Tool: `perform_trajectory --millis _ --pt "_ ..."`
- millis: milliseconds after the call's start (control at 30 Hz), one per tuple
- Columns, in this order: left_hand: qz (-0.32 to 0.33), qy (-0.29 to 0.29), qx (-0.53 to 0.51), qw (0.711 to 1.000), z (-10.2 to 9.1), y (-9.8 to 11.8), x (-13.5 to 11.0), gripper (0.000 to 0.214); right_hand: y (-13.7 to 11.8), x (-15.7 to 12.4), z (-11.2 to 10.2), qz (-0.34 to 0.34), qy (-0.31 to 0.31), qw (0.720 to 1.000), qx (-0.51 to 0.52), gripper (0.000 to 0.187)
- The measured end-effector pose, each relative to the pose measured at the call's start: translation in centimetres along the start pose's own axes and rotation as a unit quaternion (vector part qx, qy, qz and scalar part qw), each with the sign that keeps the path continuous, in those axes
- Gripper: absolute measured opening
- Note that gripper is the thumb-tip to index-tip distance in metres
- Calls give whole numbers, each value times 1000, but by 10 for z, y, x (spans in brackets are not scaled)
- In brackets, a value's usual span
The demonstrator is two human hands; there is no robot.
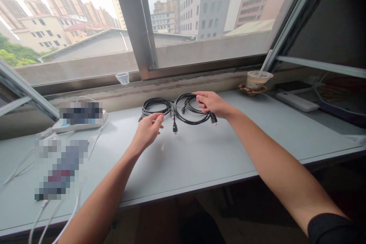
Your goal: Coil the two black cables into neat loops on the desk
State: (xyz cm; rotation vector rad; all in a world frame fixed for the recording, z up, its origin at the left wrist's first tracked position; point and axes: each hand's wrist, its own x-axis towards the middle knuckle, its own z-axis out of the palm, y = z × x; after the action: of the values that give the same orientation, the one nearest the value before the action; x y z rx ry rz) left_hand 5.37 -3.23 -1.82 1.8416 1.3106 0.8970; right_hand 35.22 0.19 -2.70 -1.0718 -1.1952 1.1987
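Observation:
My right hand [213, 103] grips a coiled black cable [183, 121] and holds it up at the right side of the loop. One plug [213, 119] of this cable pokes out below my right fingers. Another black plug [175, 127] with a metal tip hangs at the loop's left side; it looks like an HDMI plug. My left hand [148, 129] is loosely curled with its fingers a little apart, and nothing shows in it. Just behind it a second coiled black cable [156, 101] lies on the grey table [183, 160].
A cup with a straw [255, 81] sits in a brown carrier at the back right. On the sill is a small clear cup [122, 78]. White cords [100, 131], a white power strip [81, 124] and blurred items occupy the left. A white device [297, 101] lies far right.

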Motion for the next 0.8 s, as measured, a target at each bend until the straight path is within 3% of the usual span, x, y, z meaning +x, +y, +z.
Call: perform_trajectory --millis 167,233,333,433,567,633,700,800 --pt "-6 -5 31 999 -3 1 -1 40 3 24 -65 -2 143 989 -23 29" --pt "1 -8 41 999 -2 0 -1 40 13 31 -74 2 190 973 -130 37" --pt "5 -6 51 999 -1 -3 0 39 28 39 -75 -40 205 914 -347 47" --pt "5 2 56 998 -1 -7 1 38 31 39 -68 -94 177 863 -463 50" --pt "14 36 88 995 -12 -12 19 38 16 26 -53 -153 111 842 -506 41" --pt "16 78 126 989 -22 -14 39 35 9 17 -43 -161 46 847 -505 43" --pt "16 128 170 977 -32 -18 67 32 8 9 -34 -121 -28 856 -502 50" --pt "-18 142 250 957 -45 -29 113 39 16 5 -26 -76 -90 844 -523 51"
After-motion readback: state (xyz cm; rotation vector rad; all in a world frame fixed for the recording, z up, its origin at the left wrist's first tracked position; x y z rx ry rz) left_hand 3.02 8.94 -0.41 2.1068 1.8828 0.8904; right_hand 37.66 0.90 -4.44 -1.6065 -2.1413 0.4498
